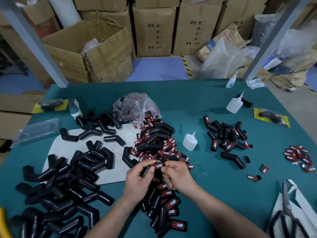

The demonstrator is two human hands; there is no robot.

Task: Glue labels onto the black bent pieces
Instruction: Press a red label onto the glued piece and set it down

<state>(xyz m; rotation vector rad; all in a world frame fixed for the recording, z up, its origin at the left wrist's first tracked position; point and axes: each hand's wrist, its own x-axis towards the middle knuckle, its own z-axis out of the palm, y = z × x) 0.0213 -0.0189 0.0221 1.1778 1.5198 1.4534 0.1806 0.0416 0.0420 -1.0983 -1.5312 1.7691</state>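
Note:
My left hand (138, 179) grips a black bent piece (145, 170) above the green table. A red-and-black label (158, 166) lies on that piece, and my right hand (178, 176) pinches the piece's right end with thumb and forefinger at the label's edge. Just beyond my hands sits a heap of loose labels (159, 143) mixed with black pieces. Unlabelled black bent pieces (68, 182) pile up at the left. Labelled pieces (168, 208) lie below my hands between my forearms. A small glue bottle (189, 141) stands right of the label heap.
More labelled pieces (226, 138) lie at the right, with a second glue bottle (234, 104) behind them and a third (230, 82) at the far edge. A small label pile (298, 156) and scissors (286, 212) sit at the right edge. A plastic bag (137, 105) holds labels.

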